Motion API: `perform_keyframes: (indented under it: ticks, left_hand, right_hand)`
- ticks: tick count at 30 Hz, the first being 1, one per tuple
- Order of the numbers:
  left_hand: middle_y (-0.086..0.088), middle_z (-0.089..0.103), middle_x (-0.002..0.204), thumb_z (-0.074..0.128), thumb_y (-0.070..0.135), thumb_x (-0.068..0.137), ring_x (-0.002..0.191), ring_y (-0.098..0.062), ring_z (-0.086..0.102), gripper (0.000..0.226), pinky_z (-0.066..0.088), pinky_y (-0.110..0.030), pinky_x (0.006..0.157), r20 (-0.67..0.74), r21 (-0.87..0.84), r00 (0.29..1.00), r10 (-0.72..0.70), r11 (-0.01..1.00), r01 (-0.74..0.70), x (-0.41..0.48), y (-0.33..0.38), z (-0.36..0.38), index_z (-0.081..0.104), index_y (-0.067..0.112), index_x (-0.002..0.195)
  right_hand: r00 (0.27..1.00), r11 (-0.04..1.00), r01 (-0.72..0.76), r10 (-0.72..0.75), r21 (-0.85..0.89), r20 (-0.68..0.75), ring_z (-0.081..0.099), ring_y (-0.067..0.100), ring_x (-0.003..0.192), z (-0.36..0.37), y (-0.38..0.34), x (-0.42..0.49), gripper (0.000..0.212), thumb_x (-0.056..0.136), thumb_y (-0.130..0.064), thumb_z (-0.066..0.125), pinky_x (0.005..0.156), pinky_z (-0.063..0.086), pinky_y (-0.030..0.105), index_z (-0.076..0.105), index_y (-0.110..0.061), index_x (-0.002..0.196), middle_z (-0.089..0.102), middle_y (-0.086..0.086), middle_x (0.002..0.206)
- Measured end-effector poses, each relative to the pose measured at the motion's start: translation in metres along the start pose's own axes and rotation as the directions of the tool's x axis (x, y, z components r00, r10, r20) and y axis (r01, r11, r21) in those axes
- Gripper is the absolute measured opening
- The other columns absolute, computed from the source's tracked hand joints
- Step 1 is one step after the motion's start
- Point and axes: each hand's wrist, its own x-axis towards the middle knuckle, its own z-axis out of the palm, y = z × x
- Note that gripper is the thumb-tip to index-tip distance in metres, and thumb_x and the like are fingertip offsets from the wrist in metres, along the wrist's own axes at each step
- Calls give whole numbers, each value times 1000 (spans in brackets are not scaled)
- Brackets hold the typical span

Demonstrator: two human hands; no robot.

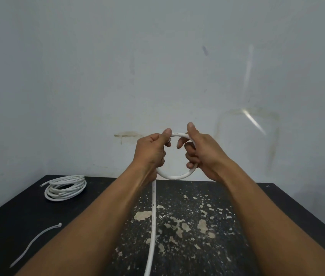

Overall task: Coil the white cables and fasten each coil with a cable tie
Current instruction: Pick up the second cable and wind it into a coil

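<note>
While the left hand (153, 148) pinches a single loop of white cable (177, 177) at its top-left and the right hand (201, 154) curls round its right side, the free length drops below the left hand across the table (277, 216): coiling is judged barely begun. The next move calls for drawing up slack for a second turn. Left of the left hand lie a wound coil (66, 188) and a loose cable tie (36, 241); no container visible

The desk (257, 206) stands against the wall (157, 66). A coiled cable (66, 187) lies on its far left. A cable tie (36, 243) lies nearer, on the left. Both hands are above the middle, left hand (152, 152) beside right hand (201, 150), with a cable loop (175, 176) between them
</note>
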Motion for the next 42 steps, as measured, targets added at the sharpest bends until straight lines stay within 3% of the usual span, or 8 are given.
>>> perform_keyframes:
  ticks: [5,10,16,19,22,32,38,42]
  left_hand:
    - [-1,27,51,74,32,93,43,-15,17,42,14,-28,48,-57,-27,998,36,999,-37,-4,-10,0,55,11,61]
    - [-2,27,53,75,32,92,45,-16,17,45,15,-26,48,-81,-52,997,14,998,-18,-5,-24,-2,56,13,55]
    - [1,30,48,71,36,95,42,-15,20,45,18,-26,47,-163,-82,987,-6,997,-8,2,-25,-6,54,14,59]
    - [5,34,48,69,38,96,41,-14,23,44,22,-26,46,-260,-93,965,40,993,-67,13,-16,-9,56,13,62]
    - [5,39,56,67,42,96,50,-16,25,45,23,-30,52,-307,-62,942,138,984,-164,21,-11,-15,62,18,58]
    - [3,26,57,57,40,103,44,-13,17,44,18,-25,44,-337,-146,932,135,970,-193,23,-2,-47,51,16,66]
    - [7,24,47,51,37,106,37,-9,15,45,14,-22,43,-138,-148,986,94,982,-114,20,-9,-64,43,17,67]
    - [5,22,44,51,37,106,37,-10,13,45,9,-27,47,-23,-36,999,27,999,-28,14,-21,-70,43,16,67]
  right_hand:
    - [990,949,29,16,314,-140,16,14,44,14,25,-5,51,104,-40,53,43,17,26,46,-16,59,22,-1,52]
    - [977,941,47,27,336,-213,15,14,43,22,42,-9,49,104,-37,52,46,15,28,45,-15,61,23,-3,49]
    - [974,967,24,34,252,-223,49,16,63,19,51,-8,40,105,-44,51,67,43,34,66,-9,91,51,2,66]
    - [975,964,-223,223,146,12,66,25,90,26,69,-19,35,97,-38,66,77,54,38,59,-11,119,66,8,100]
    - [850,899,-431,434,-81,298,74,35,92,32,83,-33,40,95,-15,71,76,61,41,51,-11,128,72,14,99]
    - [641,854,-456,511,-250,573,60,17,64,5,96,-33,26,106,-25,52,66,59,36,67,-8,94,60,5,73]
    - [797,812,-581,556,50,234,29,8,46,-11,105,-17,15,98,-14,65,35,25,18,57,-10,86,41,-2,61]
    - [805,797,-592,591,119,47,30,7,38,-19,89,-5,17,97,-8,64,31,26,17,57,-6,81,44,-1,54]
